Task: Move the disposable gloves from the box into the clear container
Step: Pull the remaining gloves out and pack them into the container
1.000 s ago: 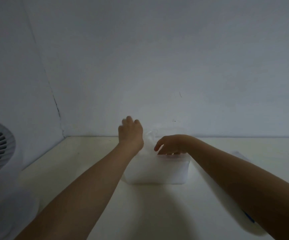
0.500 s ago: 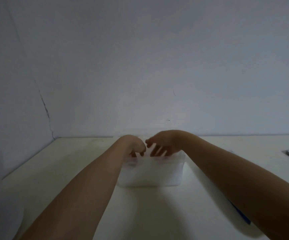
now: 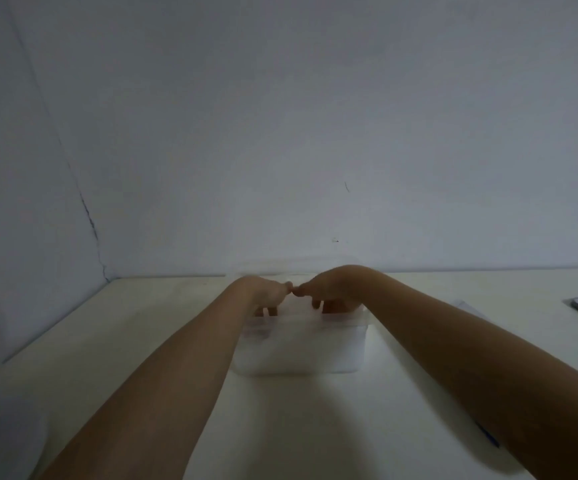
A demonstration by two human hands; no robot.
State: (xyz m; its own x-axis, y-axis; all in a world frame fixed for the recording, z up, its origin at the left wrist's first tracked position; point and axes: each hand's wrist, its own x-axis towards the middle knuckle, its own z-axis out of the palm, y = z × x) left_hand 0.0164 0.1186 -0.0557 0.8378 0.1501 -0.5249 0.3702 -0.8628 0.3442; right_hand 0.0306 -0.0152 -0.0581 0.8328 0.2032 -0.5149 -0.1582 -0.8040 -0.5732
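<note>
Change: left hand (image 3: 263,296) drops to join right hand (image 3: 329,292) inside container (image 3: 360,323) | grip: cannot tell, fingertips hidden | gloves (image 3: 298,351) apparently being pressed in.

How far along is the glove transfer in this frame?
Done: a white mass, apparently gloves, fills much of the clear container. In hand: left hand and right hand both reach into it, fingers down on the contents; gripping or pressing is unclear. Left: unknown, since the white item with a blue mark, possibly the box, is mostly hidden under the right forearm.
</note>
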